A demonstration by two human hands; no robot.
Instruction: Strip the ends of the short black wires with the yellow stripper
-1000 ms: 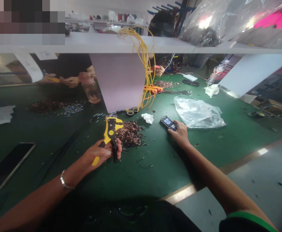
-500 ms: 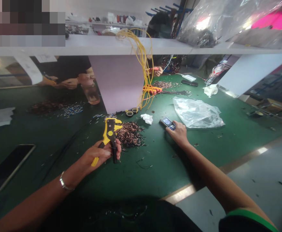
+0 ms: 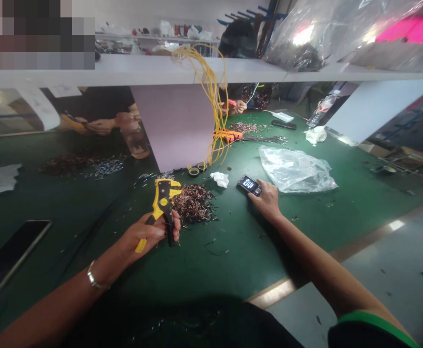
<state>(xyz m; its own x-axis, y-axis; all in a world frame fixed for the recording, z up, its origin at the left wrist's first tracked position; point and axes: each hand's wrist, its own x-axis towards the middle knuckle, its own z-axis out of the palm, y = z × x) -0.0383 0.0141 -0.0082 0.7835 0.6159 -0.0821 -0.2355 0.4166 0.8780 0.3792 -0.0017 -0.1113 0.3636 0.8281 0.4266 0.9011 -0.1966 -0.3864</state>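
Observation:
In my left hand [image 3: 149, 234] is a yellow-and-black wire stripper [image 3: 164, 203], its jaws pointing up and away from me. Right behind the tool lies a pile of short copper-coloured wire pieces [image 3: 196, 203] on the green table [image 3: 196, 270]. My right hand [image 3: 268, 199] grips a small dark device [image 3: 249, 185] with a lit screen, at the table's middle right. Between the pile and the device is a crumpled white tissue [image 3: 219, 179]. A clear plastic bag [image 3: 296, 169] lies just beyond my right hand.
Yellow wires [image 3: 214, 106] hang from a white shelf [image 3: 124, 70] across the table. A phone [image 3: 13, 256] lies at the left. Beyond the divider [image 3: 178, 125] are a pink bottle [image 3: 133, 135] and other people's hands [image 3: 102, 126]. Black tape rolls [image 3: 194, 171] sit by the divider.
The device's screen now shows a different, brighter display. The view has shifted very slightly; both hands keep their holds in nearly the same places.

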